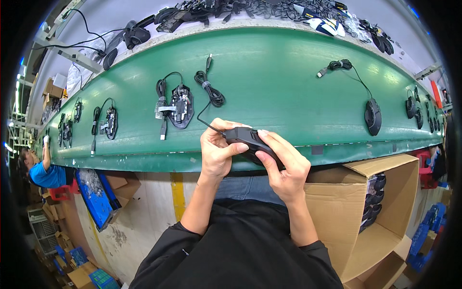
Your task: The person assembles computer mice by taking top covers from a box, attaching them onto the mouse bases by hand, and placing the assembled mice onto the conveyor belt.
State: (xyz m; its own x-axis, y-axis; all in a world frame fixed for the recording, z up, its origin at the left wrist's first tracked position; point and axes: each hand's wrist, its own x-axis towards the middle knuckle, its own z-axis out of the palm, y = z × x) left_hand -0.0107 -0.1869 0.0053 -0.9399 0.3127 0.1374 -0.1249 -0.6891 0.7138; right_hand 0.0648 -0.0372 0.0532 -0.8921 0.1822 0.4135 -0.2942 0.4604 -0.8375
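Observation:
Between both hands I hold a black computer mouse (249, 140) over the near edge of the green conveyor belt (274, 86). My left hand (217, 150) grips its left end, thumb on the near side. My right hand (285, 163) closes on the other end, with thumb and fingers on opposite sides. From the mouse a black cable runs up to a tied coil (210, 91) lying on the belt. Left of that coil rests an opened mouse (181, 107) with its inner parts bare, its own bundled cable beside it. The underside of the held mouse is hidden.
A closed mouse (372, 117) with its cable lies farther right on the belt. More opened mice (111, 123) lie to the left. Loose parts crowd the far shelf (269, 23). A cardboard box (332, 207) holding mouse shells stands at my right. Another person (48, 174) works at far left.

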